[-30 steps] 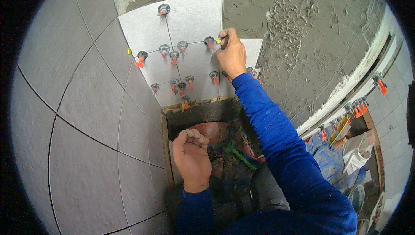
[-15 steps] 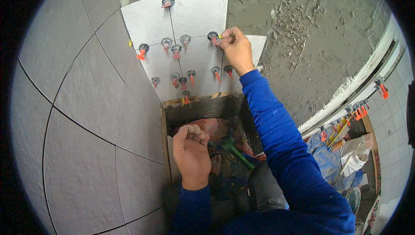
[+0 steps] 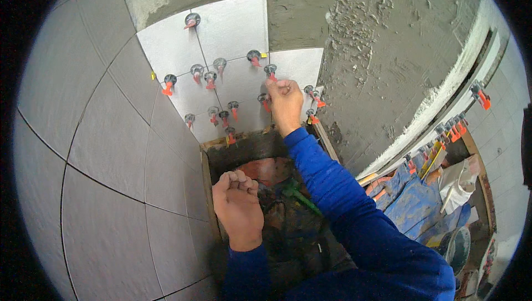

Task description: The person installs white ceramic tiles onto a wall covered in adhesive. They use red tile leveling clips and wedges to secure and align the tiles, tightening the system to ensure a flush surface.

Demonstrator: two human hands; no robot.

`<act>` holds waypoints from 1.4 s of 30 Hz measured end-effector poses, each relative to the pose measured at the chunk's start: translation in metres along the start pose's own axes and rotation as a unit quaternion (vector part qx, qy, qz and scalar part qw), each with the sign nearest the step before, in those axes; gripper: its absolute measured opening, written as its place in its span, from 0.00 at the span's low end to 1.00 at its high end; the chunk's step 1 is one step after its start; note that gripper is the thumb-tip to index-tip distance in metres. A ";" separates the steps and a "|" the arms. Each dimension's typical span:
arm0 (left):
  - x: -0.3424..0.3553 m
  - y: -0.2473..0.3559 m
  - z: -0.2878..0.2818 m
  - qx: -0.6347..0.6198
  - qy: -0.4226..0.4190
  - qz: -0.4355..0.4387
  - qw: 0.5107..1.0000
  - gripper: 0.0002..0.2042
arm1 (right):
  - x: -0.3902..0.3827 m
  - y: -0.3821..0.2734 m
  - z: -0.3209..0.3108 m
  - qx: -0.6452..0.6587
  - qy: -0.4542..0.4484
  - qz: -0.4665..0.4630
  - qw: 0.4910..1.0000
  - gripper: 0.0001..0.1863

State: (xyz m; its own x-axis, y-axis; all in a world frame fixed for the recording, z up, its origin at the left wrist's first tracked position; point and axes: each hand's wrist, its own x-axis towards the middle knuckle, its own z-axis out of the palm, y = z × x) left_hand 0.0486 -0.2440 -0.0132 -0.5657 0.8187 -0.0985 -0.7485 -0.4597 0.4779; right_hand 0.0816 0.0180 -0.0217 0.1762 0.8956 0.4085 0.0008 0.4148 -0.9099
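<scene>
My right hand (image 3: 285, 98) has its fingers pinched on the red part of a tile leveling clip (image 3: 270, 71) at a joint between white wall tiles (image 3: 233, 29). Several similar clips (image 3: 210, 79), dark discs with red handles, stick out along the joints. Small yellow pieces sit at tile edges, one (image 3: 264, 55) just above my right hand. Lower down, my left hand (image 3: 238, 212) is palm up with its fingers curled closed; whatever lies inside them, if anything, is hidden.
Grey tiled wall (image 3: 105, 151) at left, rough mortar (image 3: 388, 51) at right. A dark recess with a wooden rim (image 3: 205, 165) is below, holding a green tool (image 3: 302, 198). At lower right are a blue sheet (image 3: 404, 201), white bag (image 3: 460, 187) and bucket (image 3: 460, 248).
My right hand has moved down from the yellow piece at the upper joint to the clip below it. The view has shifted slightly. My left hand keeps its curled shape.
</scene>
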 end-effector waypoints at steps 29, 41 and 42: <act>-0.001 -0.002 0.002 0.000 0.005 -0.012 1.000 0.08 | -0.017 -0.002 0.013 0.269 -0.144 0.138 0.942 0.23; 0.016 -0.018 0.007 0.223 0.009 0.075 0.972 0.11 | -0.013 -0.005 -0.002 0.266 -0.129 0.126 0.947 0.23; 0.025 -0.023 0.009 0.294 0.020 0.105 0.950 0.11 | -0.012 -0.007 -0.006 0.270 -0.119 0.147 0.944 0.22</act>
State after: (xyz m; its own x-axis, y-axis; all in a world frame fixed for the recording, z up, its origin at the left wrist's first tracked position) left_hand 0.0546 -0.2104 -0.0186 -0.7034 0.7103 0.0252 -0.3020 -0.3308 0.8941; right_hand 0.0853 0.0034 -0.0208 -0.1361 0.9686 0.2080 -0.5261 0.1072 -0.8437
